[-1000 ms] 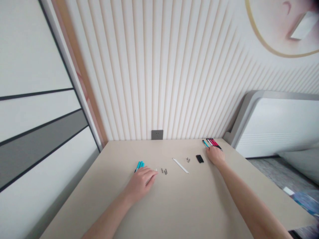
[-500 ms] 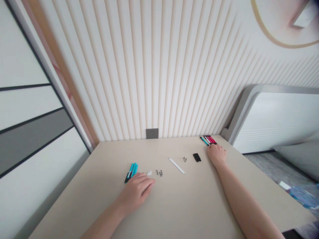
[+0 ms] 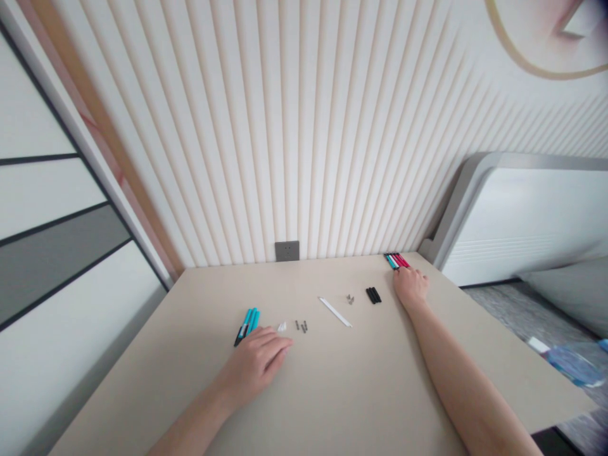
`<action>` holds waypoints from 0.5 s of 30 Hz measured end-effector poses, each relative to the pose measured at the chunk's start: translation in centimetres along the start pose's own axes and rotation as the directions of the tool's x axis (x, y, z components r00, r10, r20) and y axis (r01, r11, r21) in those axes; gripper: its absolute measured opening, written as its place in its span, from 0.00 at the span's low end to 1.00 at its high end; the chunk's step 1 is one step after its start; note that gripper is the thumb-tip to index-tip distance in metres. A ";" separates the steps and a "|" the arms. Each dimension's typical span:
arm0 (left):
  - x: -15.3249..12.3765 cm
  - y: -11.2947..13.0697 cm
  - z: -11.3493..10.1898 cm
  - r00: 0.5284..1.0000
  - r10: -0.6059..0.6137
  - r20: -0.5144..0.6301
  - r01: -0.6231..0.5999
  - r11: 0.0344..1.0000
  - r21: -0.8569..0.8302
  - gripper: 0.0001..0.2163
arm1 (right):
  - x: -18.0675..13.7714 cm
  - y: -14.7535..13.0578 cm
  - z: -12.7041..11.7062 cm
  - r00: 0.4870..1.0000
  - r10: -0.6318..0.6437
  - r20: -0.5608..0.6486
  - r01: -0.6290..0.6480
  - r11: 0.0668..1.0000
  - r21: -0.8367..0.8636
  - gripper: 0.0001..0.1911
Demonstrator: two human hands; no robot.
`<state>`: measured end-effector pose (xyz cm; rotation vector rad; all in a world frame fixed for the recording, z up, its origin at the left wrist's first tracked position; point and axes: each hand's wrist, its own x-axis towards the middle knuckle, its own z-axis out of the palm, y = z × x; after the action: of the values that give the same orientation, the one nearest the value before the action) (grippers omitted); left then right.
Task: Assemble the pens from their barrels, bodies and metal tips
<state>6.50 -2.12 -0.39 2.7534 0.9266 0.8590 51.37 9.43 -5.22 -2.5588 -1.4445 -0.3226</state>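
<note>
My left hand [image 3: 261, 356] lies on the table with its fingers loosely extended, nothing visible in it. Just beyond it are several turquoise pen barrels [image 3: 253, 320], one with a black end, partly covered by the hand. Small white pieces [image 3: 282, 327] and small grey, spring-like pieces [image 3: 302, 326] lie by its fingertips. At the far right corner, my right hand [image 3: 411, 286] is closed around the near ends of a row of turquoise, white and red pens [image 3: 397, 260]; its fingertips are partly hidden. Black short tubes [image 3: 373, 295] lie to its left.
Thin white sticks [image 3: 335, 312] lie mid-table, with small metallic pieces [image 3: 350, 299] to their right. A dark wall socket [image 3: 287, 251] sits above the table's [image 3: 332, 392] back edge. To the right stands a bed [image 3: 527, 221], with a clear plastic bottle [image 3: 572, 364] beside the table edge.
The turquoise pen at the row's left, earlier angled apart, now lies against the other pens under my right hand. My left hand stays in place; the view has shifted slightly.
</note>
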 end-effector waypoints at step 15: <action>0.2 0.2 -0.1 1.000 0.001 0.011 -0.001 1.000 -0.010 0.09 | 0.8 0.1 0.5 0.998 0.064 0.008 -0.064 0.998 0.005 0.19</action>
<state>6.70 -2.23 -0.20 2.7471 0.9169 0.8455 51.95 10.20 -5.50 -2.5982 -1.3610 -0.2996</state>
